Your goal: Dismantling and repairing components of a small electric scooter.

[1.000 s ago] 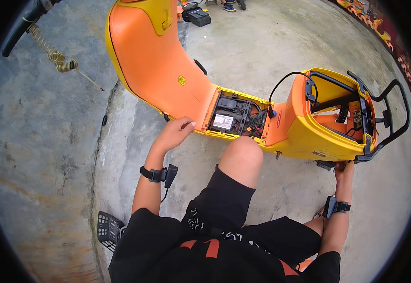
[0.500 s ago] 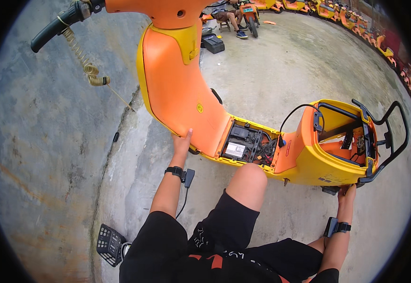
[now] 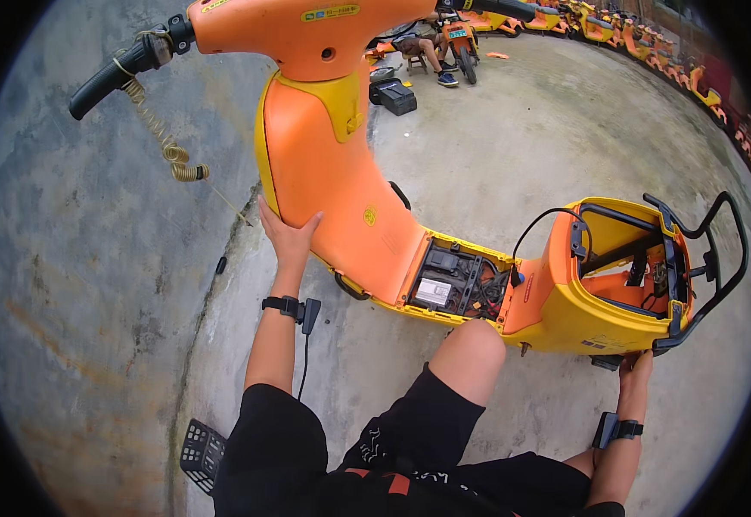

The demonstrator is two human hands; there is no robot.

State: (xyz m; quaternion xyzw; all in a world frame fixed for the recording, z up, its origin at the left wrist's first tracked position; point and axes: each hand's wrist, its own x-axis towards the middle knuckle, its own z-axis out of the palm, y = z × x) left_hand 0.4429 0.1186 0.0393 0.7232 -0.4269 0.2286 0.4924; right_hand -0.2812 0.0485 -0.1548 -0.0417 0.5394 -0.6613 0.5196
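Observation:
An orange-and-yellow scooter body (image 3: pixel 341 189) spans the view, its floorboard compartment (image 3: pixel 462 276) exposing a silver box (image 3: pixel 434 291) and wiring. A black cable (image 3: pixel 527 226) loops up to the open-topped rear section (image 3: pixel 548 310), which carries a black rail (image 3: pixel 733 224). My left hand (image 3: pixel 285 233) lies on the front panel's left lower edge, thumb and fingers spread apart. Below the rear section's right end, my right hand (image 3: pixel 636 369) grips the lower edge, fingertips partly hidden. The handlebar's left grip (image 3: pixel 100 90) has a beige coiled cord (image 3: pixel 173 155) hanging from it.
Behind, a seated person (image 3: pixel 431 56) is beside another scooter (image 3: pixel 463 52); black cases (image 3: pixel 397 99) lie nearby. Rows of scooters (image 3: pixel 617 34) curve along the back right. A black basket (image 3: pixel 201 452) sits at my left on the concrete floor (image 3: pixel 117 302).
My left hand has moved from the floorboard's edge forward and up the front panel's side. The view has shifted, bringing the handlebar into sight. My right hand stays under the rear section.

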